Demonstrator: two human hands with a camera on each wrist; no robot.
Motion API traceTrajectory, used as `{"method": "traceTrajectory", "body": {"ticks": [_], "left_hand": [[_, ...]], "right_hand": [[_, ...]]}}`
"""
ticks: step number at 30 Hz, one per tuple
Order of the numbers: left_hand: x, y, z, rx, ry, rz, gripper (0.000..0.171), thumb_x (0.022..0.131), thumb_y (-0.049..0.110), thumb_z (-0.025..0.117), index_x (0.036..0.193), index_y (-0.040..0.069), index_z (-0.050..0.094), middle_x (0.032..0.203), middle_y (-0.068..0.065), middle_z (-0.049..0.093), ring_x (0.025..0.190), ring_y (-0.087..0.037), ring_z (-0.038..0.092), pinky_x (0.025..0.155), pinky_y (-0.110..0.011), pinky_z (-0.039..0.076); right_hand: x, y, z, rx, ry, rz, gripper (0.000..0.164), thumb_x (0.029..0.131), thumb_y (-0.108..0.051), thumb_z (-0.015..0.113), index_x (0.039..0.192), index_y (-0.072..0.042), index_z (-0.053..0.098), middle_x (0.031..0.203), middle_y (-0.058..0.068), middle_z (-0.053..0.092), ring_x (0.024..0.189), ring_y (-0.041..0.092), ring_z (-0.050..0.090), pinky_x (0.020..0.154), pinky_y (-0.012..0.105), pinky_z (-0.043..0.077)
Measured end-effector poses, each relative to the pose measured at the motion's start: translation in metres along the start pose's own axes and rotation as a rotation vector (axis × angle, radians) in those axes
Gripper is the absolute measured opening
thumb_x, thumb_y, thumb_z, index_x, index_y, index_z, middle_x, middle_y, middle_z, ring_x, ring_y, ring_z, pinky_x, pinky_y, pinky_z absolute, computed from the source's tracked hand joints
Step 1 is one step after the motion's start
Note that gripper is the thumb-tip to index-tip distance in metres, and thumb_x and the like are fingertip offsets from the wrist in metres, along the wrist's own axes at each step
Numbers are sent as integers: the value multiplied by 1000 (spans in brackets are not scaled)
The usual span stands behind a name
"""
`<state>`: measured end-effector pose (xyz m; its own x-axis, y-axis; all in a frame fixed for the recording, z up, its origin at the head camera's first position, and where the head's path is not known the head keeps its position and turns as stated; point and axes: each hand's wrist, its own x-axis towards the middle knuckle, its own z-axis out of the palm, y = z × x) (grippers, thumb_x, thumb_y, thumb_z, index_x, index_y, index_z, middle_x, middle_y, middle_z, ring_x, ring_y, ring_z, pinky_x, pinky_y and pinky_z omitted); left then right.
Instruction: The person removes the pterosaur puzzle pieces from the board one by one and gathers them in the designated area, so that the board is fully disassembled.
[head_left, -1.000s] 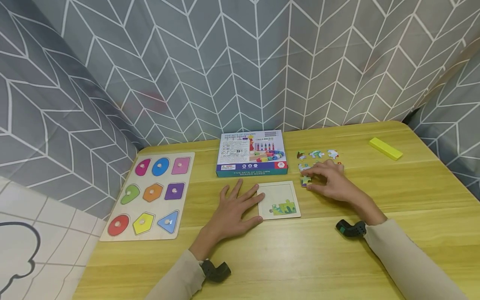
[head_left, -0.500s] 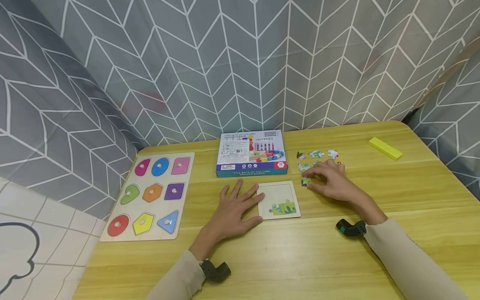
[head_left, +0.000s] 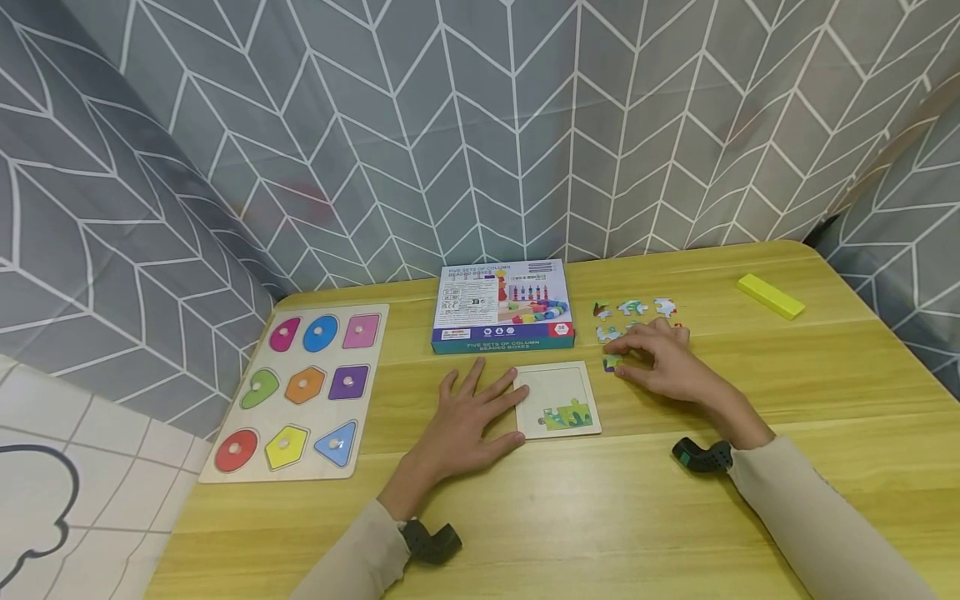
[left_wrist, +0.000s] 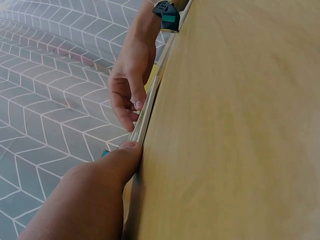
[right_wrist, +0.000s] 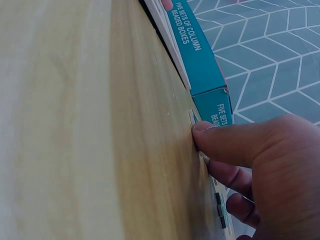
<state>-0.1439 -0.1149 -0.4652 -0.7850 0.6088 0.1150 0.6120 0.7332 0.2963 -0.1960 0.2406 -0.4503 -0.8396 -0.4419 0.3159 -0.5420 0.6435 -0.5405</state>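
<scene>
My left hand [head_left: 468,421] lies spread, with fingertips and thumb at the left edge of a square wooden puzzle board [head_left: 536,387]. Joined green pieces [head_left: 567,416] fill the board's lower right corner; the rest of its inside is bare wood. To the right of the board, my right hand [head_left: 663,362] pinches a small green and purple puzzle piece [head_left: 611,363] between thumb and fingers, low at the table. From the right wrist, the thumb [right_wrist: 225,142] shows pressed against the piece's edge. Several loose puzzle pieces [head_left: 632,308] lie just beyond this hand, some partly hidden by it.
Behind the board stands a flat bead-toy box [head_left: 502,308]. At the left lies a large shape board [head_left: 300,387] with coloured knobbed shapes. A yellow block [head_left: 771,297] rests at the far right of the wooden table [head_left: 585,517]. A grey patterned curtain [head_left: 517,125] hangs behind.
The puzzle piece in my right fingers has turned and shifted slightly to the right, with less of it showing. My left hand and the board stay put.
</scene>
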Motion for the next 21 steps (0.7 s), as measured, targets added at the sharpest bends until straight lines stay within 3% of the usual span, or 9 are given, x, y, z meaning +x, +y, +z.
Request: {"method": "traceTrajectory", "body": {"ticks": [12,21], "left_hand": [[-1,0,0,2,-7,-2,65,98,65,44,157,40,36,168,13,26,159,-39,10,120,-68,8],[0,-1,0,10,-14,-4,65,98,66,44,157,41,36,169,14,25,160,-38,9,120,-67,8]], "right_hand": [[1,-4,0,21,12,18,26,83,-12,83,109,-15,78,102,1,75,93,13,39,78,39,15],[5,-20,10,57,-31,-53,26,84,-11,82,109,-16,78,103,-1,75,93,13,42,78,37,19]]}}
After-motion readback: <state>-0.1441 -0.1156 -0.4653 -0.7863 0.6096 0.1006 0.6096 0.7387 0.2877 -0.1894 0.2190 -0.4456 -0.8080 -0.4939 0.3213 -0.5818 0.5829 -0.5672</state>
